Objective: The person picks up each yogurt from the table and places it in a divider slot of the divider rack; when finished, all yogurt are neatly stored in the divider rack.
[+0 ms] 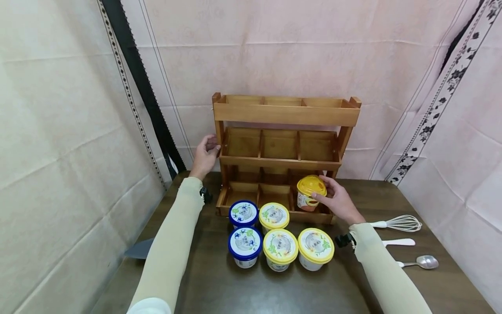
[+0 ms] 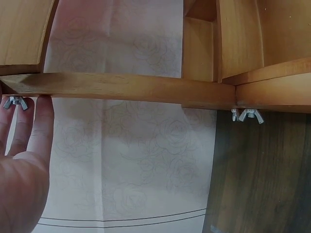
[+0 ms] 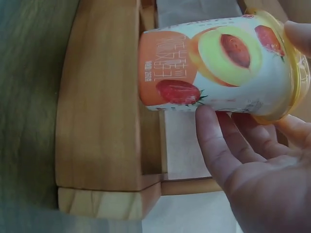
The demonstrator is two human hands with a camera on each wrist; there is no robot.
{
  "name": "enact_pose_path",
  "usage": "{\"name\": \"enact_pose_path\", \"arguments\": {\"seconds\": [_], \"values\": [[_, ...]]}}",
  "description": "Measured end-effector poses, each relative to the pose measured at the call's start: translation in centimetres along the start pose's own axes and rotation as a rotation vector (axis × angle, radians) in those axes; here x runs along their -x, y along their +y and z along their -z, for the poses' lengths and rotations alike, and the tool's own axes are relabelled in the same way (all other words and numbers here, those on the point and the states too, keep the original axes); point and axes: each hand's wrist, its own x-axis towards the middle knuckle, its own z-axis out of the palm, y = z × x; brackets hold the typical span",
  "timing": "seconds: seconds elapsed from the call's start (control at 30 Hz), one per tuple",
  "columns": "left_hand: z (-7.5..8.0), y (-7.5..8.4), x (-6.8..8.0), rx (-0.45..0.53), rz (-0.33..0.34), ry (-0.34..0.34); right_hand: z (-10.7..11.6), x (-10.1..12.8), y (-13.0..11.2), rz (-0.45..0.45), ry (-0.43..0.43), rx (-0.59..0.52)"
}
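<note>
We see the right hand (image 1: 337, 201) with its fingers (image 3: 218, 145) clamped on a yellow-lidded cup (image 1: 310, 192) at the right compartment of the wooden rack's (image 1: 282, 114) bottom tier. The left hand (image 1: 205, 155) rests straight fingers (image 2: 41, 126) against the rack's left upright, and five lidded tubs (image 1: 279, 235) stand on the worktop (image 1: 235, 288) just near of the rack.

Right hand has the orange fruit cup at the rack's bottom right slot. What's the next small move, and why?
Probably lower the orange cup straight down into the bottom right compartment and let go. The right hand grips it at that slot, tilted slightly, while the left hand rests on the rack's left post, bracing it.
</note>
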Motion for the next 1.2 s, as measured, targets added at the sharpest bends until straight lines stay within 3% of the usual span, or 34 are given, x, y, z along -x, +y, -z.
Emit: {"name": "enact_pose_path", "arguments": {"seconds": [0.6, 0.83, 1.2], "values": [[0.1, 0.2, -0.1, -0.011, -0.003, -0.005, -1.7, -1.0, 1.6, -0.088, -0.036, 0.157], [0.1, 0.0, 0.1, -0.024, -0.003, -0.004, -1.2, -0.7, 1.5, -0.088, -0.061, 0.173], [-0.1, 0.2, 0.0, -0.013, 0.01, -0.002, 0.6, 1.6, 0.0, -0.057, -0.02, 0.176]]}}
